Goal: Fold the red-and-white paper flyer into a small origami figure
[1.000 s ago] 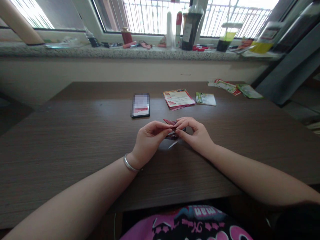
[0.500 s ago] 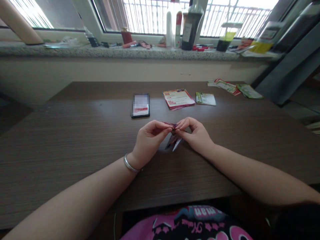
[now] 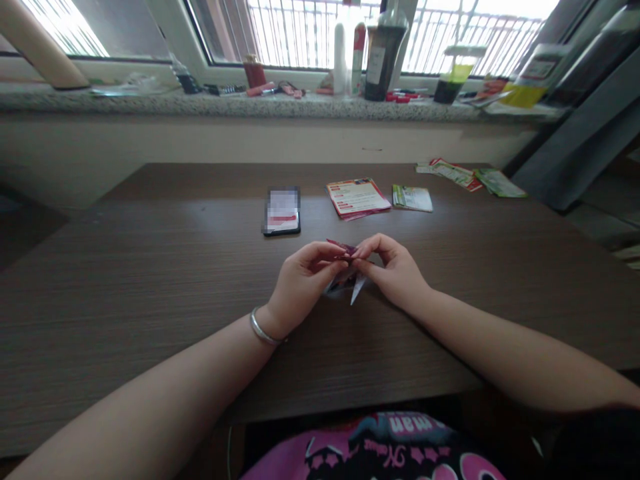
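A small folded piece of dark red paper [image 3: 347, 277] with a white underside is pinched between both of my hands, just above the brown wooden table [image 3: 150, 280]. My left hand [image 3: 300, 283], with a silver bangle on the wrist, grips its left side with thumb and fingertips closed. On the paper's right side my right hand [image 3: 393, 270] pinches it the same way. A white pointed flap hangs down between the hands.
A black phone [image 3: 281, 211] lies face up behind my hands. To its right are a stack of red leaflets [image 3: 357, 197] and a green card [image 3: 412, 197], with more leaflets [image 3: 465, 175] at the far right. Bottles and clutter line the stone windowsill [image 3: 240, 105].
The folded paper has been turned between my fingertips, and its white flap now points further down. Both hands stayed in place over the table.
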A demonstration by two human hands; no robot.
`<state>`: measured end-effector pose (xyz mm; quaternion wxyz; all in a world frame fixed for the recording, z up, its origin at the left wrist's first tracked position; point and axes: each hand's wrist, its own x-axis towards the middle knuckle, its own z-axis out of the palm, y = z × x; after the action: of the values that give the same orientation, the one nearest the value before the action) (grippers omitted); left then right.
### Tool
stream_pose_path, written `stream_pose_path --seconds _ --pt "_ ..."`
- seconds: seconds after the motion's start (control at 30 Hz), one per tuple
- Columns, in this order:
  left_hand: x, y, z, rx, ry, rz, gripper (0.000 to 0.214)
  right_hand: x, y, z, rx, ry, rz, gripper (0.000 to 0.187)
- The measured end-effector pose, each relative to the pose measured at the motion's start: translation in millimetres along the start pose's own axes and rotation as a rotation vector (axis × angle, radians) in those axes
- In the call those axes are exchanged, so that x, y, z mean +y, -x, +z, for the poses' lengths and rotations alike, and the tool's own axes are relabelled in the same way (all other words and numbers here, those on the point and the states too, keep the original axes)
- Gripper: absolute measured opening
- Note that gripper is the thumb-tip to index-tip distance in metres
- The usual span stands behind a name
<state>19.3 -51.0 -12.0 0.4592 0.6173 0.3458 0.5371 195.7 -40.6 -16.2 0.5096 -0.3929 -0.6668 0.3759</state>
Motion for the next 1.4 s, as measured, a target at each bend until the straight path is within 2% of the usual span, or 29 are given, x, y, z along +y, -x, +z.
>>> stream_pose_path --seconds 0.3,0.53,0.83,1.03,1.17,1.27,1.4 --pt "2.6 1.8 -0.8 0.017 -0.133 0.035 0.008 -2.1 0.1 -0.5 -0.03 0.094 -0.033 0.009" --pt "0.9 2.9 -0.3 0.029 -0.12 0.053 0.01 -5.5 0.4 -3.9 0.012 0.315 -0.272 0.007" --pt "1.8 3.4 1.5 -0.01 -0.028 0.004 0.01 -8.3 -2.4 -8.4 0.018 0.393 -0.463 0.01" --pt "2.4 3.0 1.7 0.02 -0.049 0.006 0.011 -9.8 -3.8 -10.6 0.006 0.423 -0.45 0.008" --pt "2.2 3.3 -0.8 0.017 -0.137 0.042 0.009 -11.1 -3.9 -13.7 0.012 0.407 -0.416 0.005" --pt "1.4 3.0 -2.0 0.028 -0.206 0.072 0.009 -9.5 -3.6 -15.5 0.003 0.327 -0.349 0.006" --pt "1.3 1.7 -0.5 0.03 -0.134 0.071 0.009 -6.1 -3.6 -16.2 -0.038 0.214 -0.225 0.01"
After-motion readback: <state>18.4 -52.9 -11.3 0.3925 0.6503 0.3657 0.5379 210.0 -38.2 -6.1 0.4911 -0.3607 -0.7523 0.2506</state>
